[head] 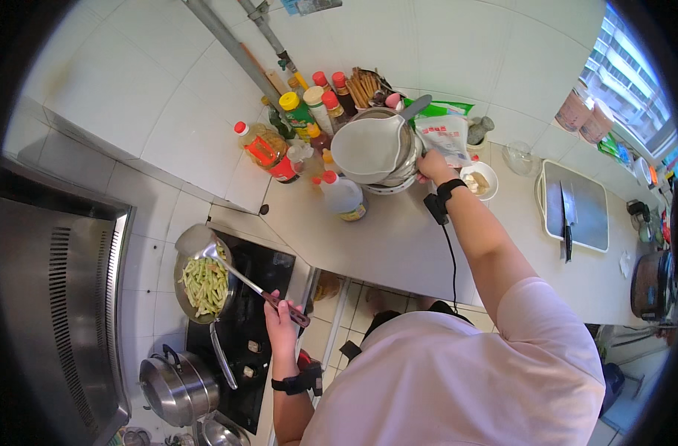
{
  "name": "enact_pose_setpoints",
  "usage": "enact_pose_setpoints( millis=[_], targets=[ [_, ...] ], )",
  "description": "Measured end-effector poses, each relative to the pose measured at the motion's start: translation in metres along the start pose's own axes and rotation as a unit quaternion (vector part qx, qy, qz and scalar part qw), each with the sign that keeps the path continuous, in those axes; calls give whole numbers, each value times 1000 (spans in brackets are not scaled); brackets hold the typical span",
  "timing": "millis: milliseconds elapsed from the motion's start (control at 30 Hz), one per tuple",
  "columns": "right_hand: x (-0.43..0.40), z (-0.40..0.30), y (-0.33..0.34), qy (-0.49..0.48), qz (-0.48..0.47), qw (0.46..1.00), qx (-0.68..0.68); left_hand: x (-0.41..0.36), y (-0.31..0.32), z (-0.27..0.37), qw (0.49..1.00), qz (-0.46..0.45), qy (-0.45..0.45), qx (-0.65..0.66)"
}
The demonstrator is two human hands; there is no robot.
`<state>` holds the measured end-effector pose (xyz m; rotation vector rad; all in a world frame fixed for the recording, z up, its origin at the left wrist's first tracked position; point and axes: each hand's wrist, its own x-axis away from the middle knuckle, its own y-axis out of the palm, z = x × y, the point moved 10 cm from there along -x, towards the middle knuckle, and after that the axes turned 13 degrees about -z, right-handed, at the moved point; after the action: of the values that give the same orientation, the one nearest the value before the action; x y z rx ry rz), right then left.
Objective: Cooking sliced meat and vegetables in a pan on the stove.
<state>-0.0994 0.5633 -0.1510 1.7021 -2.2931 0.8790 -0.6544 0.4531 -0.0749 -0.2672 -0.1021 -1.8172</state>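
Observation:
My left hand (281,323) grips the wooden handle of a metal spatula (250,283). The spatula's wide blade is over the far rim of a frying pan (226,298) on the cooktop, which holds sliced green vegetables (205,287). My right hand (432,166) is at the right side of a stack of metal bowls and a white colander (392,188), beside a white printed bag (444,136). Its fingertips are partly hidden, so a hold on the stack or the bag cannot be made out. A white pan-shaped vessel with a grey handle (367,149) tops the stack.
A lidded steel pot (177,387) shares the black cooktop (261,262). Sauce bottles and an oil jug (266,153) crowd the corner. Right of my arm are a small white bowl (487,181) and a cutting board (590,212) bearing a cleaver (568,209). A range hood (54,312) hangs left.

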Motion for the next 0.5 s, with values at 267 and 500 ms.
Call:
enact_pose_setpoints(
  millis=[267, 500],
  targets=[
    [3, -50, -2, -51, 111, 959, 257, -31, -46, 3, 985, 39, 87, -142],
    [31, -117, 6, -60, 121, 917, 374, -63, -60, 13, 983, -25, 86, -163]
  ],
)
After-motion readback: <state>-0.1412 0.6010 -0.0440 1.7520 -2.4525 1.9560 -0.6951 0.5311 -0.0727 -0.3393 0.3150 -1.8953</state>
